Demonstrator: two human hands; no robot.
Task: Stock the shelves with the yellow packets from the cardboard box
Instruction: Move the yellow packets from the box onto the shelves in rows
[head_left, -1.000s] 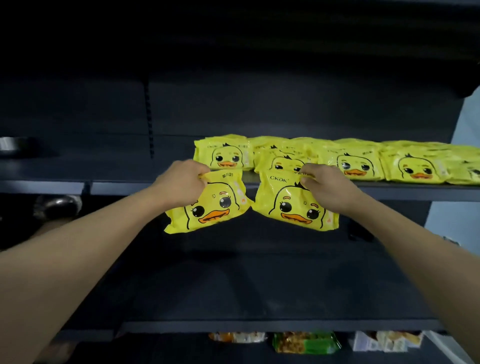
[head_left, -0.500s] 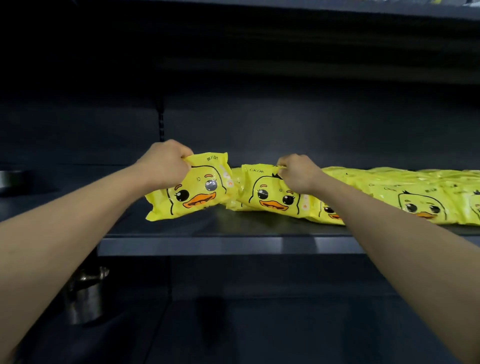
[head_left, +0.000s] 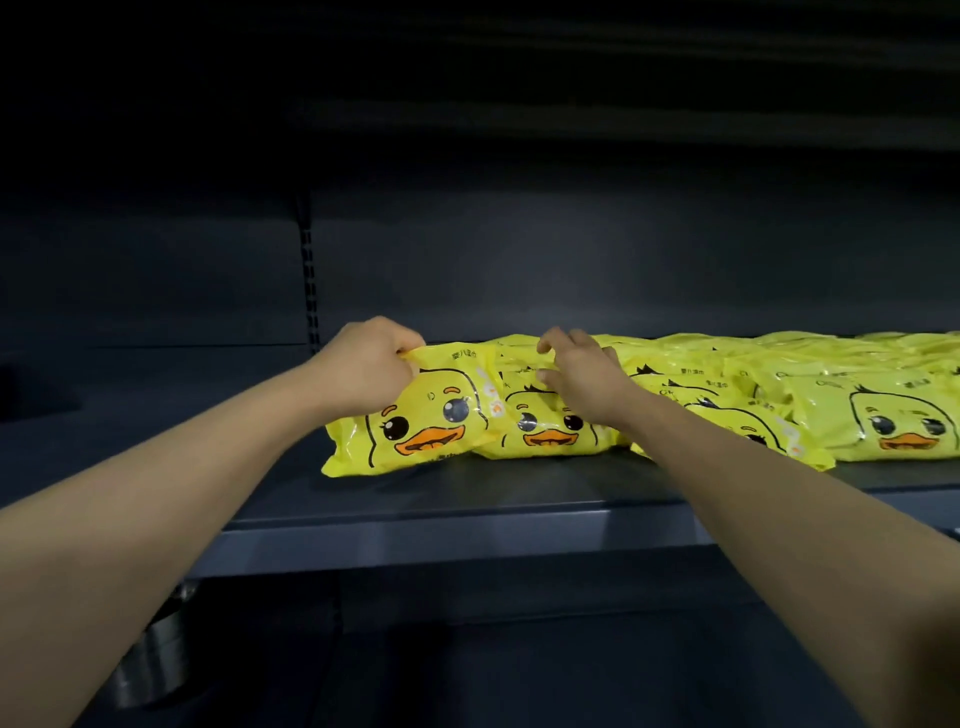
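Here, left hand (head_left: 370, 364) pinches glossy crinkled duck packet (head_left: 415, 421) corner.

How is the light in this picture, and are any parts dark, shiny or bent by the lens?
Head view: dim overall; the area above the shelf is almost black. The yellow packets are the brightest part, and the packet pinched by the left hand shows small glare spots on its film. The right hand is slightly soft. The wide lens stretches both forearms near the edges.
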